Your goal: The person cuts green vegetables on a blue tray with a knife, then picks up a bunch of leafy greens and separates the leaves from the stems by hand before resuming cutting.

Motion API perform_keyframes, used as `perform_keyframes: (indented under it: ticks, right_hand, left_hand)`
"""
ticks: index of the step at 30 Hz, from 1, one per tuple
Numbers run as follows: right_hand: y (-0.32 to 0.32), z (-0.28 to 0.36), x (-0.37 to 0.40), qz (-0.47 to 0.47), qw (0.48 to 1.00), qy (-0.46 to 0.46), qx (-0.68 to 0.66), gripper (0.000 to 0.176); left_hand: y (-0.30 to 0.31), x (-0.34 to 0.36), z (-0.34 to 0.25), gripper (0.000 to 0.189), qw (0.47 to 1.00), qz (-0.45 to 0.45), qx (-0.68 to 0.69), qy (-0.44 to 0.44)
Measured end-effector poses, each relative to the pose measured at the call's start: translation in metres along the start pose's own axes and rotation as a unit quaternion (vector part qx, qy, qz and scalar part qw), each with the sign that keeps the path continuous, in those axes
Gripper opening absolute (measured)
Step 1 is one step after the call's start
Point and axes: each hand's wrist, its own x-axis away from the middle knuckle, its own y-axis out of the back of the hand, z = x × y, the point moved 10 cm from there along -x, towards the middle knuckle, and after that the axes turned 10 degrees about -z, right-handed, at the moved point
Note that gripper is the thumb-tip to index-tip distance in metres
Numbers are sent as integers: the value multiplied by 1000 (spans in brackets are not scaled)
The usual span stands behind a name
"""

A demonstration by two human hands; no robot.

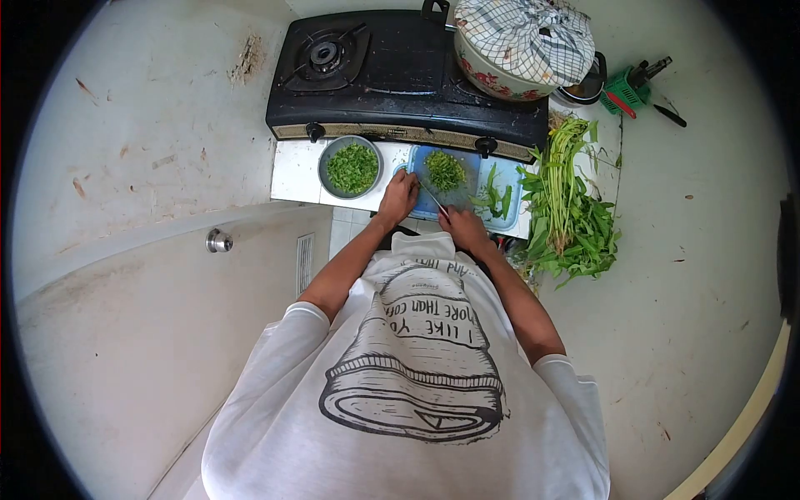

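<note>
My right hand [461, 225] is closed round the handle of a knife [431, 197], its blade slanting up and left over a blue cutting board [471, 167]. At the board's left edge, my left hand [400, 193] has its fingers bunched near the knife's tip. Whether they pinch the blade or a bit of greens is too small to tell. A heap of chopped greens [445, 170] lies on the board just beyond the blade. To its right are a few uncut leaves [493, 198]. A grey bowl [323, 185] left of my left hand holds more chopped greens [352, 168].
Behind the board stands a black gas stove [400, 108], carrying a flowered pot [492, 82] wrapped in a checked cloth [529, 37]. A large bunch of leafy stems [571, 192] hangs over the counter's right end. Beyond it sits a green basket [623, 90] with utensils.
</note>
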Motion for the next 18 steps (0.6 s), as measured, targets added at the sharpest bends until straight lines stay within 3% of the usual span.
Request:
perform_keyframes:
  ticks: [7, 13, 16, 18]
  right_hand:
    - [-2, 1, -5, 0, 1000, 1, 20, 40]
    - [-2, 0, -4, 0, 999, 6, 35, 41]
    - [0, 3, -2, 2, 999, 16, 38, 40]
    - [0, 3, -2, 4, 999, 13, 46, 39]
  left_hand:
    - [7, 6, -13, 9, 999, -18, 5, -31]
    - [6, 6, 6, 8, 998, -19, 3, 59]
    - [10, 5, 9, 9, 991, -57, 82, 93]
    - [10, 5, 6, 8, 995, -35, 52, 74]
